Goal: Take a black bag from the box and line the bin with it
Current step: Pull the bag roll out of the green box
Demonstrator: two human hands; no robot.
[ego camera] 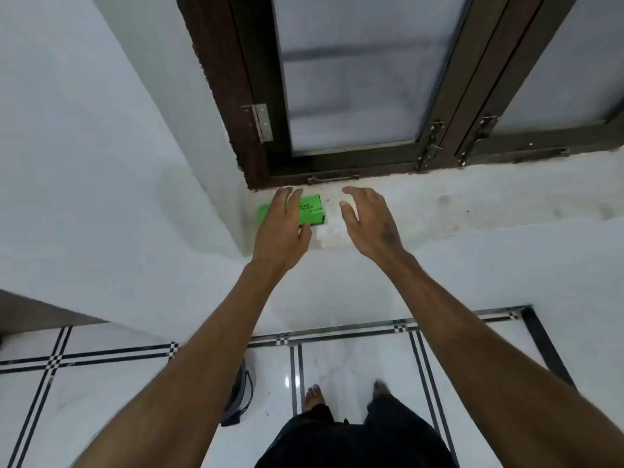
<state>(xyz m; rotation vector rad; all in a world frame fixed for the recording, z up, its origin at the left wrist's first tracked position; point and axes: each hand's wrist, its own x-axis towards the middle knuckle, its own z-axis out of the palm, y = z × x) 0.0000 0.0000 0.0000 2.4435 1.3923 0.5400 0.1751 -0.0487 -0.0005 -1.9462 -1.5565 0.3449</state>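
A flat green cardboard box (305, 211) lies lengthwise along the white windowsill (439, 204); left hand (282, 231) over it, right hand (369, 224) beside it, fingers apart.

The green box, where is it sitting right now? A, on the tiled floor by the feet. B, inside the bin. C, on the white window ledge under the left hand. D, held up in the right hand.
C: the green box lies flat on the white window ledge, partly covered by the left hand; the right hand is open and empty beside it.
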